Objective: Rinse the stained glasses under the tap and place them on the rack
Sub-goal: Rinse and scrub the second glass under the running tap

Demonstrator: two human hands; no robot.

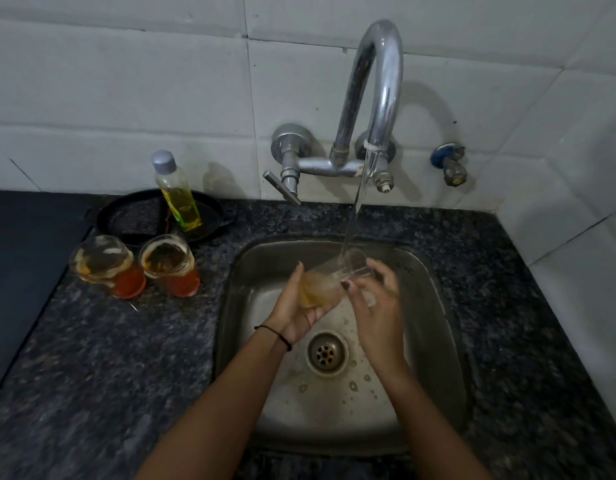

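Observation:
Over the steel sink I hold a clear glass tilted on its side, with yellowish liquid in its lower part. My left hand cups its base from below. My right hand touches its rim with the fingers spread. Water runs from the chrome tap onto the mouth of the glass. Two stained glasses stand on the counter left of the sink: one further left, one nearer the sink, both holding orange-red liquid. No rack is in view.
A bottle of yellow liquid leans in a black pan behind the two glasses. A dark slab lies at the far left. A small blue valve sticks out of the tiled wall. The drain sits mid-sink.

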